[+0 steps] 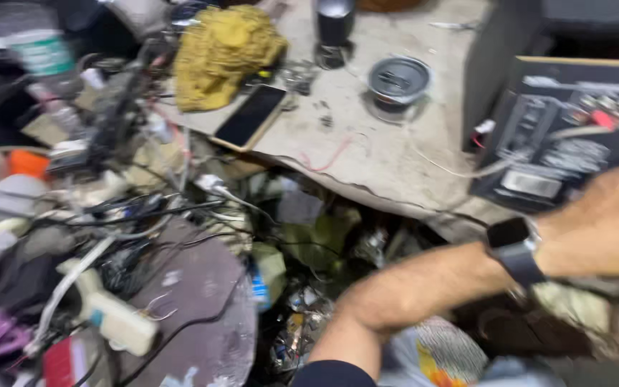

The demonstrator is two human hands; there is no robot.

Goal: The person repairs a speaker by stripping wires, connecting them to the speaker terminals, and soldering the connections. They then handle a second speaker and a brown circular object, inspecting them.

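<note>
My left forearm crosses the lower right of the view with a black smartwatch (516, 247) on the wrist. My left hand (607, 222) is blurred and runs off the right edge, so its fingers are hidden. It lies just in front of a black speaker box (560, 136) whose back panel, with sockets and a grey cable, faces me. My right hand is not in view.
A worn grey work surface (367, 154) carries a loose round speaker driver (397, 79), a dark phone (251, 115), a yellow cloth (223, 54), a black cylinder (334, 25) and a red wire (327, 161). At the left lie tangled cables (116, 215) and a white power strip (112, 315).
</note>
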